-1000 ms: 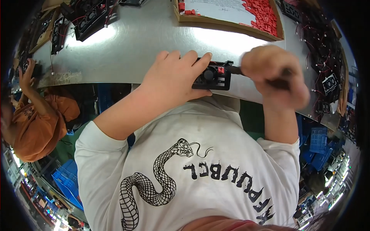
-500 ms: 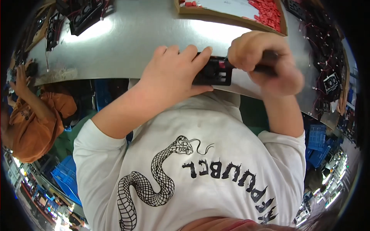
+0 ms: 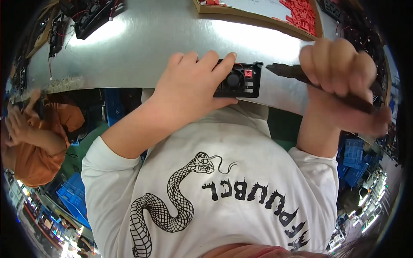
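fan unit: small black fan module (image 3: 239, 80) with a round fan on its left half and a red block at top centre — lies flat at the near edge of the worktop (image 3: 142, 47), just ahead of the person's chest
long axis: runs left–right, along the worktop's near edge
left hand: left hand (image 3: 191, 90) lies over the module's left end, fingers spread wide across the top, thumb tucked under the near side — pinning it down; this is the nearer hand, in contact
right hand: right hand (image 3: 342, 81) is off to the right, apart from the module, fingers closed in a fist round a dark tool (image 3: 292, 73)
key relation: the tool's tip points left at the module's right end, near it but with a clear gap of bare worktop between — tool axis roughly in line with the module's long axis, tilted slightly down to the right
judgement: closing that gap looks like a short leftward move of the right hand
far edge: wooden tray (image 3: 258, 19) with red parts (image 3: 303, 15) at the far right
far left corner: more black fan units (image 3: 92, 15) with wires
left of worktop: another person in an orange top (image 3: 32, 146), own hands raised, not involved
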The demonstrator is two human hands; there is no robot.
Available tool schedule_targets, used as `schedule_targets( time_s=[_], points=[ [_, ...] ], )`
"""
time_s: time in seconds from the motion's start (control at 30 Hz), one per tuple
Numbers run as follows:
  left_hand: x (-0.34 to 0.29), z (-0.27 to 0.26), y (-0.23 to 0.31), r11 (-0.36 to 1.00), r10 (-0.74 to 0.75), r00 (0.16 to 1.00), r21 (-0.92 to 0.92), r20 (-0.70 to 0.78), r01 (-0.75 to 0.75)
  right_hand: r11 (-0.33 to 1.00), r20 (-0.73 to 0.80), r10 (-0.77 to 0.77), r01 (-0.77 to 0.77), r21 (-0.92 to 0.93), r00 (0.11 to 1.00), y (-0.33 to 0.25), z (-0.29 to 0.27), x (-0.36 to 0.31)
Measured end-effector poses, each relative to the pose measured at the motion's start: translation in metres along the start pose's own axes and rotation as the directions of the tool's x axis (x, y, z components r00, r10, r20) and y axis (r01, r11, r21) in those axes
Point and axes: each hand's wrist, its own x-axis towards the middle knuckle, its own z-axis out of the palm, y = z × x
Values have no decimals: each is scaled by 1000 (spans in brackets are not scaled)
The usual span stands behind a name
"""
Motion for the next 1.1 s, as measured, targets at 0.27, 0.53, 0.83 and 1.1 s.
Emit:
schedule_targets(
  time_s=[0.27, 0.53, 0.83, 1.1],
  points=[
    [-8, 9, 8, 996, -71, 997, 56, 34, 69, 977, -405, -53, 132, 169, 913, 36, 12, -43],
    [-2, 11, 33, 992, -90, 995, 87, 33, 87, 971, -468, -60, 160, 177, 882, 31, 12, -64],
    [-4, 7, 21, 994, -79, 996, 83, 47, 75, 977, -492, -30, 129, 168, 870, 38, 18, -53],
    [-4, 8, 18, 994, -86, 995, 72, 45, 83, 966, -413, -93, 183, 185, 906, 48, 12, -50]
  ],
)
